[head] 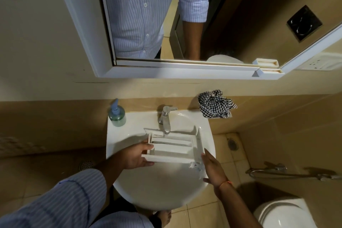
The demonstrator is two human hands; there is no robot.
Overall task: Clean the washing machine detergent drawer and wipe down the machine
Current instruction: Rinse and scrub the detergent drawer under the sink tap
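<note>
The white plastic detergent drawer [174, 147] is held over the white sink [159, 190], just under the chrome tap [165, 119]. My left hand [137, 156] grips the drawer's left end, thumb on top and fingers curled under its near edge. Along the drawer's right end lies my right hand [212, 169], fingers fairly straight against the side. Water spills off the drawer's right corner near that hand. A black-and-white checked cloth [215, 104] lies crumpled on the ledge behind the sink's right corner. No washing machine is in view.
A blue soap dispenser [117, 114] stands on the sink's back left corner. A mirror [166, 20] hangs on the wall above. A toilet [285, 214] sits at lower right, with a hose sprayer [296, 174] on the wall beside it. Beige floor tiles surround the sink.
</note>
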